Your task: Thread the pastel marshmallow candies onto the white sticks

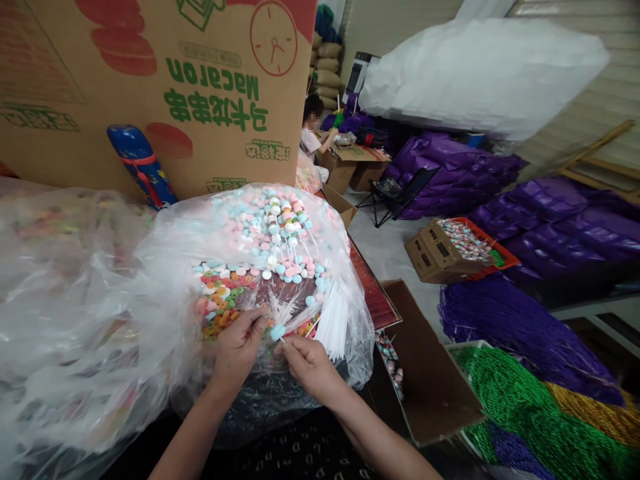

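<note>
Macaron carton (215, 153), upper left: cropped by top edge | seated person (313, 137), upper centre: face blurred | green beads (530, 400), lower right: partly cut off

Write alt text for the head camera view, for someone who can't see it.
Two bare hands work over a plastic-covered table: the right hand holds a stick with a blue candy, the left hand beside it. Around them lie colorful candies, white sticks and cardboard boxes.

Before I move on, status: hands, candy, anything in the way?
Right hand pinching white stick, pale-blue candy on its end. Left hand beside candy, grip unclear. Crumpled clear plastic around work area, hands unobstructed.
</note>
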`<state>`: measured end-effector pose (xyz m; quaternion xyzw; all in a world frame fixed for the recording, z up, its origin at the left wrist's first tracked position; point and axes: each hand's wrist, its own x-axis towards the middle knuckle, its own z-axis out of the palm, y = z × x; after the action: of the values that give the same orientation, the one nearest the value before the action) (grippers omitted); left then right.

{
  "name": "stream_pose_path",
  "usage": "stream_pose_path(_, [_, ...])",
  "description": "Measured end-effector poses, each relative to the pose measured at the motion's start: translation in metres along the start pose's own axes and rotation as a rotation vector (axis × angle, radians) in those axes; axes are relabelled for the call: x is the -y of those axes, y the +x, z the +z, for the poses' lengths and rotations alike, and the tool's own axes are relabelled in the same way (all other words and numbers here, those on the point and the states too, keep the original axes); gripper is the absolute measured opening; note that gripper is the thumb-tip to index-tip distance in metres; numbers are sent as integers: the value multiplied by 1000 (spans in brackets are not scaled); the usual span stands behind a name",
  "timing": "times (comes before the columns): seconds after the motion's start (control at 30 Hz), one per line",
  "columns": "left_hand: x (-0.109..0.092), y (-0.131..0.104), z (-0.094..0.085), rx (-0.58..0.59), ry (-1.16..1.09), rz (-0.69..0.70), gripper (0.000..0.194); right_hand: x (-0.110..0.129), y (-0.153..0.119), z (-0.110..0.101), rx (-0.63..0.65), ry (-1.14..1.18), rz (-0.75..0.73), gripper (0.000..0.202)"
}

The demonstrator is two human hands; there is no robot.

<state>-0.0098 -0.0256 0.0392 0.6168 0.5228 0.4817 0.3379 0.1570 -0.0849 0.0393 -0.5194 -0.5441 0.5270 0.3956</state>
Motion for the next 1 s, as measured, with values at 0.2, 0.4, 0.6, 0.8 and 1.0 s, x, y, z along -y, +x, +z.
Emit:
stream_pose_path(0.2, [-6, -17, 11, 99, 20, 98, 28, 1, 2, 2, -34, 37, 19, 66])
stream_pose_path(0.4, [-8, -8, -5, 47, -54, -68, 39, 6, 0, -9, -88, 181, 73, 64])
stream_pose_path(0.6, [8, 33, -36, 72, 446, 51, 33, 9, 4, -17, -163, 277, 149, 56])
stream_pose_path(0.8, [10, 58, -21, 391, 957, 199, 27, 10, 4, -17, -157, 265, 171, 52])
stream_pose_path(1.0, [13, 52, -22, 485, 975, 187, 23, 6, 3, -23, -152, 257, 185, 51])
